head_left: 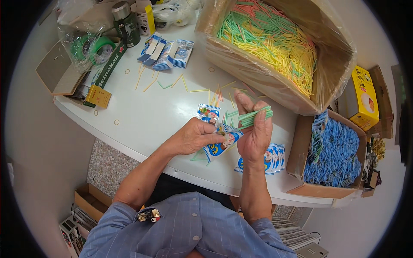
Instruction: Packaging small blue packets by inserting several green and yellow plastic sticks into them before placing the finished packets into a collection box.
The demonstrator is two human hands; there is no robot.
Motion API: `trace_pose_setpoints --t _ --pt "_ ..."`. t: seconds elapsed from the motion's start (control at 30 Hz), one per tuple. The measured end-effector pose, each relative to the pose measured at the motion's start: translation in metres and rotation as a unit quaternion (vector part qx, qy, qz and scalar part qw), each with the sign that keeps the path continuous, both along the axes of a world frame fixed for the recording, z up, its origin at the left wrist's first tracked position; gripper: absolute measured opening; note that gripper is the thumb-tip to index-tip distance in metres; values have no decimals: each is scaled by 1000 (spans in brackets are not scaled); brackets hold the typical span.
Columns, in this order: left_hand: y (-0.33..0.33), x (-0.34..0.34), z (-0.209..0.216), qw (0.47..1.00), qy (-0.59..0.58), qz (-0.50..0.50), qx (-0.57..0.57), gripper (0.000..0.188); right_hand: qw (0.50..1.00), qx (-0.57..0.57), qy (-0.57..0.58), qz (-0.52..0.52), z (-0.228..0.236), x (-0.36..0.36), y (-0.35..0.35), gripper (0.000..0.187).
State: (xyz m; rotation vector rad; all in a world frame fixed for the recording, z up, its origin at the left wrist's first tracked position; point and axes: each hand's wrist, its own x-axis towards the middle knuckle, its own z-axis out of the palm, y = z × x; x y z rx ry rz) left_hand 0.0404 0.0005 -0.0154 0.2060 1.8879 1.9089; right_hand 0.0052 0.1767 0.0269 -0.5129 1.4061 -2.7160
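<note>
In the middle of the white table [155, 116] my left hand [193, 136] pinches a small blue-and-white printed packet [217, 147] between thumb and finger. My right hand [257, 133] is close by on its right, palm turned up. Its thumb presses a bundle of thin green straw-like sticks [249, 119] against the fingers. Just beyond the left hand lies another packet [208, 112] of the same kind. A fanned row of packets [275, 159] rests beside my right wrist, partly covered by it. Loose coloured sticks [198, 90] are scattered around and beyond both hands.
A large plastic-lined carton [254, 71] of yellow, green and red sticks leans at the far right. Nearer stands a carton [297, 159] full of blue-and-white packets. Folded printed boxes [165, 58], a dark flask [127, 28] and green tape rolls [103, 47] occupy the far left.
</note>
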Motion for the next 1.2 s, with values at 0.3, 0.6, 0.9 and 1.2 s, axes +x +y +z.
trace_pose_setpoints --t 0.3,0.6,0.9,1.2 --pt "5 2 -1 999 -14 28 38 17 999 31 -39 5 -22 17 -1 21" --pt "16 11 -6 990 22 122 64 27 995 20 -92 -29 -23 22 -1 21" --pt "17 13 -7 990 2 122 72 22 993 66 -98 -26 -29 24 1 22" --pt "25 19 -12 975 -11 167 146 20 984 78 -153 34 -26 27 -7 34"
